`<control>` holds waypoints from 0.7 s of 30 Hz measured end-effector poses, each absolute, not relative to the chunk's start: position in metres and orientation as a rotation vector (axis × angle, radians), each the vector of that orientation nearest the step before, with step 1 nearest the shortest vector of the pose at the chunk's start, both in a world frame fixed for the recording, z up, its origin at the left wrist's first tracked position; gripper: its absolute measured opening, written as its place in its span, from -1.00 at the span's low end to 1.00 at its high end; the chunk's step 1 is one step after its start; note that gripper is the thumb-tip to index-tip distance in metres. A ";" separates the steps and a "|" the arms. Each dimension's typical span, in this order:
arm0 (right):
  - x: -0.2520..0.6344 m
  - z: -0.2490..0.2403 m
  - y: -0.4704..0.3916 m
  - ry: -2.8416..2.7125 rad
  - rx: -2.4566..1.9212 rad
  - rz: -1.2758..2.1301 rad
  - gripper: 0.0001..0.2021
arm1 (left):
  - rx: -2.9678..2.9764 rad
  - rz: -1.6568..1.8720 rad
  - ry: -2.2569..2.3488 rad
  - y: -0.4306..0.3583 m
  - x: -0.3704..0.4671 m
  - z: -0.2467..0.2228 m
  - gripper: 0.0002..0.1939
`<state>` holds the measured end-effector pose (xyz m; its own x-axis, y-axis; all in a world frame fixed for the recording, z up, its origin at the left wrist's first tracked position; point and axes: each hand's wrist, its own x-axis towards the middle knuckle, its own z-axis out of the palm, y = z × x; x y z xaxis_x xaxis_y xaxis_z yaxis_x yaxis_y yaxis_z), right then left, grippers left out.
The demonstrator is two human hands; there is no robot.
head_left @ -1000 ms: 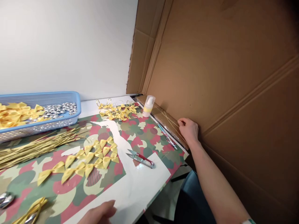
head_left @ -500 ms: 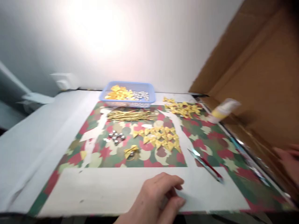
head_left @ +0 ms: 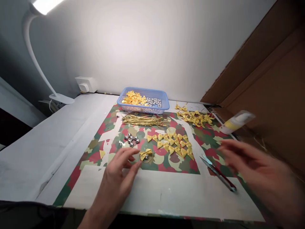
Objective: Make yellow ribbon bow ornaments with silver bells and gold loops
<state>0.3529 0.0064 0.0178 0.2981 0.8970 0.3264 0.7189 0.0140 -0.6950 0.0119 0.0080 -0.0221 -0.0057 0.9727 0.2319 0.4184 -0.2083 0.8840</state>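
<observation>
My left hand [head_left: 122,173] reaches to a yellow ribbon bow [head_left: 145,154] with a small silver bell and a gold tie looped beneath it. Thumb and forefinger are apart at the bow's left side, with no grip on it visible. Further right, my right hand [head_left: 256,173] is smeared by motion above the mat, right of the scissors [head_left: 218,173]; whether it holds anything is unclear. Several silver bells [head_left: 131,139] lie beyond my left hand. Rows of yellow bows [head_left: 173,143] are laid out to the right of the single bow.
A blue basket [head_left: 143,109] of yellow bows and silver bells stands by the wall. Before it lie gold twist ties [head_left: 144,120]. Tied bows [head_left: 196,118] are heaped at the back right, near a tilted bottle [head_left: 237,122]. Cardboard [head_left: 269,82] borders the right; a lamp [head_left: 39,60] stands left.
The view has swung left. My left hand has moved forward from the white front strip to the single bow, and my right hand has come in from the right edge over the mat.
</observation>
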 end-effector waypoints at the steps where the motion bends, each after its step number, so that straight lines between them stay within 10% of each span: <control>1: 0.326 0.017 0.011 -1.574 -1.638 0.403 -0.70 | 1.683 1.134 1.465 0.011 0.006 -0.021 -0.77; 8: 0.212 -0.008 0.037 -2.098 -1.232 0.624 -0.63 | 1.733 0.990 1.358 0.021 0.005 -0.023 -0.66; 21: 0.198 0.018 0.038 -1.459 -0.952 1.436 -0.85 | 0.792 1.109 0.917 0.005 0.002 -0.008 -0.65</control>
<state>0.1983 0.0378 0.0182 -0.3434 0.9372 0.0613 -0.0467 0.0481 -0.9977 0.0016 0.0046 -0.0076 0.1775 0.9620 -0.2077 -0.3850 0.2621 0.8849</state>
